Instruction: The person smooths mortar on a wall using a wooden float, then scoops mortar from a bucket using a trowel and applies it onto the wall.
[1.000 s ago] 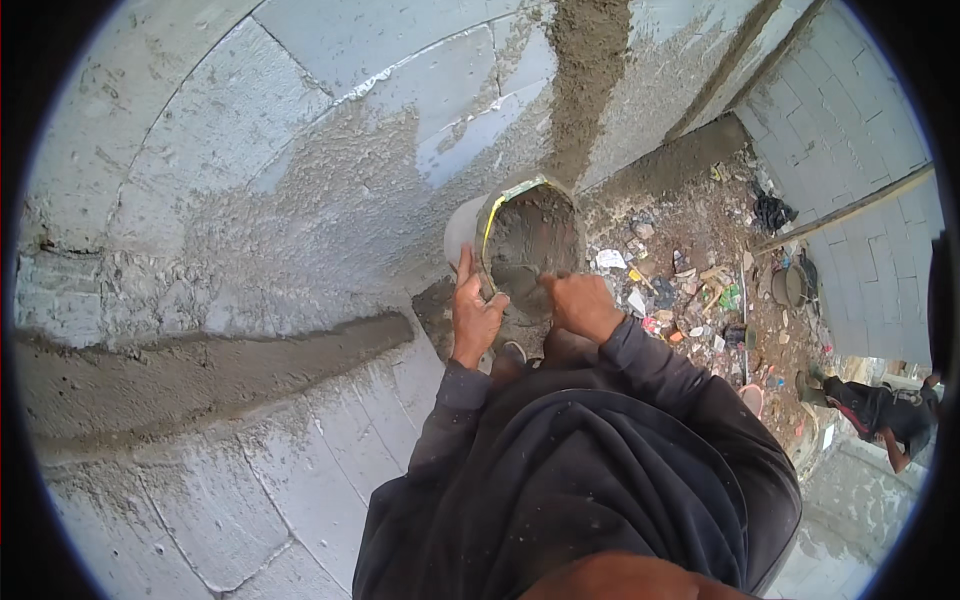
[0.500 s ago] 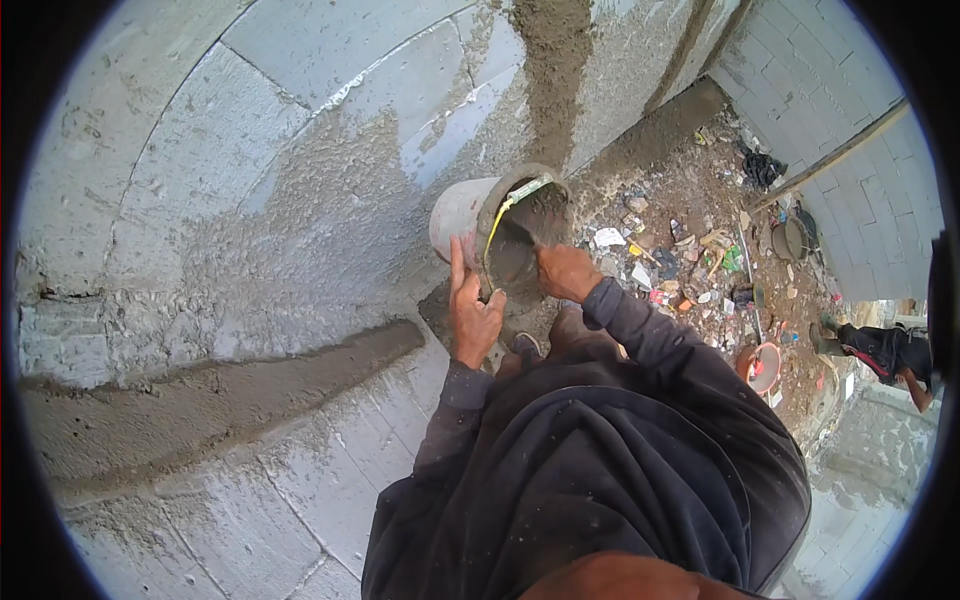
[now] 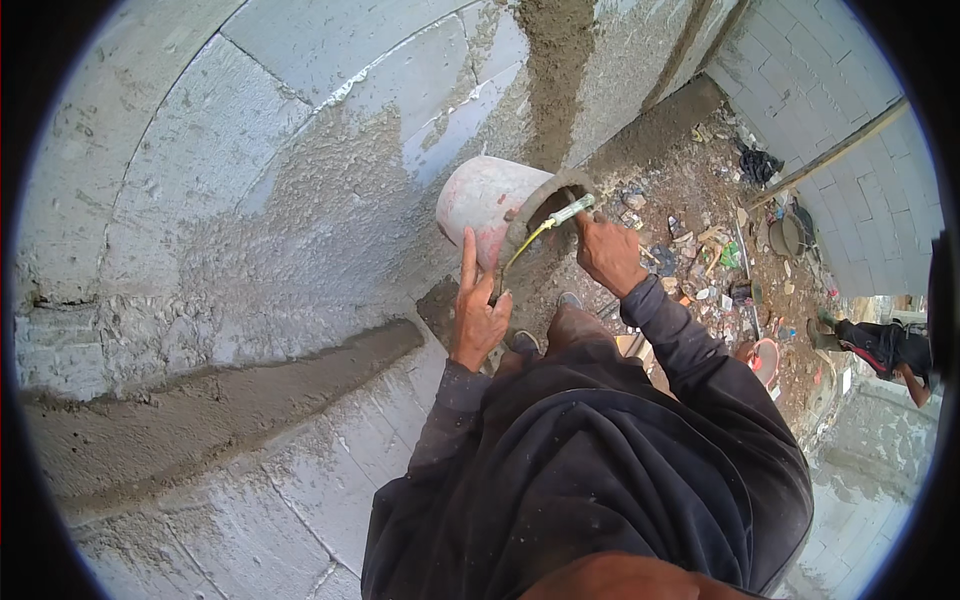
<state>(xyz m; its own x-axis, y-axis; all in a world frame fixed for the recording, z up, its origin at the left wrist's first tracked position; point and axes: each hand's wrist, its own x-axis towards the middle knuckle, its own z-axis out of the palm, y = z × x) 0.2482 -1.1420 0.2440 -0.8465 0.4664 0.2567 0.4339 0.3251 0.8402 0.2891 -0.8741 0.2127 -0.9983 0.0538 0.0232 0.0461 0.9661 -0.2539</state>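
A pale, mortar-smeared bucket (image 3: 490, 195) is tipped on its side against the wall, its mouth facing right. Its wire handle, with a light green grip (image 3: 573, 210), hangs across the opening. My left hand (image 3: 478, 320) holds the bucket at the near rim, index finger stretched along its side and thumb by the wire. At the mouth, just beside the handle grip, is my right hand (image 3: 610, 255) with fingers curled. Whatever it holds is hidden from view, and most of the bucket's inside is too.
A block wall (image 3: 330, 190) with patchy mortar rises behind the bucket. Wet mortar (image 3: 220, 400) lies along a ledge at left. Rubble (image 3: 700, 250) litters the ground at right, with a reddish basin (image 3: 763, 362) and a slanting pole (image 3: 830, 155). Another person (image 3: 890, 350) stands far right.
The bucket has tilted further, its mouth swinging right and down so more of its outer side shows. My right hand has moved right, out from inside the mouth.
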